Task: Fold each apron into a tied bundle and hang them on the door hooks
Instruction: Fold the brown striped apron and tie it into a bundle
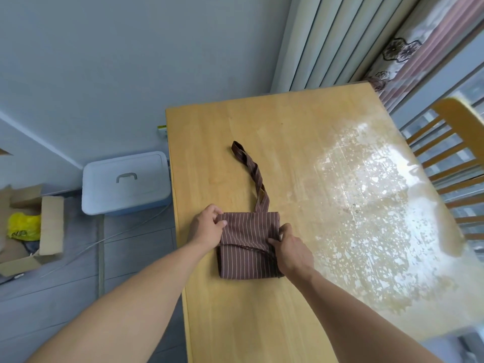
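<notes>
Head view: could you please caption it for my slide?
Both hands, left hand and right hand, grip a folded striped apron on a wooden table.

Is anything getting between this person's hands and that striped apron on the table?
No. The left hand pinches the far-left corner of the folded apron, and the right hand grips its right edge. Nothing lies between them. The door hooks are not in view.

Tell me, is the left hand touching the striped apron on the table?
Touching. The head view shows the left hand pinching the upper left edge of the folded apron, thumb and fingers curled onto the cloth with no gap.
</notes>
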### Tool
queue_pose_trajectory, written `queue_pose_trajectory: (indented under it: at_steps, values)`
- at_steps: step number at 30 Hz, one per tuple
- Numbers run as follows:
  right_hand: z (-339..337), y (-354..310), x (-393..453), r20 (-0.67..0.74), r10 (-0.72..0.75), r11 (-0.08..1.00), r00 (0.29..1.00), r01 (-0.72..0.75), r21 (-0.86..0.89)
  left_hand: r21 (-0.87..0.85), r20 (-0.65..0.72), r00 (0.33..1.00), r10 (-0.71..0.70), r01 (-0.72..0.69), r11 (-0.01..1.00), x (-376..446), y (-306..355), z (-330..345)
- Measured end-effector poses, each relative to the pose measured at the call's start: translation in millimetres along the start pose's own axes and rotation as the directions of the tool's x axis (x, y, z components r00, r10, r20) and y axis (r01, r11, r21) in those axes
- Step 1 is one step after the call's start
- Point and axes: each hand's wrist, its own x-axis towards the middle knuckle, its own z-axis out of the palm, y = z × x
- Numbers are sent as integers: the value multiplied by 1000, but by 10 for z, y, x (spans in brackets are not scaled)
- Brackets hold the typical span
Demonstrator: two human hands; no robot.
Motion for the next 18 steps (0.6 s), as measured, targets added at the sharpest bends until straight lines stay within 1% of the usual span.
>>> queue_pose_trajectory:
  at_steps: [1,2,3,4,5,6,7,8,9,10,11,12,13,14,15,16,17,18]
  values:
    - [-7,-17,-31,-76,2,998,997,-6,-58,75,-43,998,37,-34,997,-10,33,19]
    - [-8,-37,-61,-184,-93,981,979,58,-184,148,-95,992,86,-72,986,-19,68,28]
    - [12,-41,-92,-251,-257,932,933,171,-319,210,-134,982,132,-102,972,-39,93,46]
    - [40,-65,-136,-244,-448,851,860,326,-411,244,-152,974,167,-127,961,-56,99,62]
    - [74,-87,-188,-150,-589,756,794,477,-448,257,-151,971,183,-140,956,-66,97,65]
    - [120,-82,-207,-19,-667,673,745,591,-445,244,-143,975,170,-131,961,-59,100,59]
    - [191,-38,-210,126,-676,623,726,654,-429,220,-139,981,133,-101,970,-46,90,54]
    - [267,13,-206,253,-636,602,728,675,-428,216,-154,981,121,-86,973,-30,79,37]
    - [340,80,-187,328,-594,595,735,676,-436,267,-201,962,183,-126,955,-20,71,9]
    - [397,138,-174,364,-565,587,740,671,-453,362,-246,917,315,-214,907,-48,62,-24]
    - [409,167,-148,377,-549,579,746,664,-473,443,-260,829,496,-354,823,-94,61,-57]
    - [423,172,-144,381,-545,574,747,664,-480,477,-184,723,665,-526,704,-173,31,-94]
    - [405,161,-145,373,-553,572,745,665,-480,448,-31,651,759,-670,592,-260,-17,-108]
    - [388,147,-166,364,-562,572,743,667,-478,407,166,638,752,-739,537,-387,-99,-113]
    - [371,135,-165,358,-569,572,740,669,-474,405,357,664,657,-744,532,-501,-182,-113]
    - [367,140,-168,355,-574,569,738,671,-475,458,487,693,532,-721,520,-594,-284,-94]
    - [344,115,-179,344,-588,560,733,675,-481,532,545,710,446,-704,470,-647,-374,-78]
    - [325,120,-177,340,-595,551,728,678,-486,578,565,720,404,-694,428,-660,-432,-26]
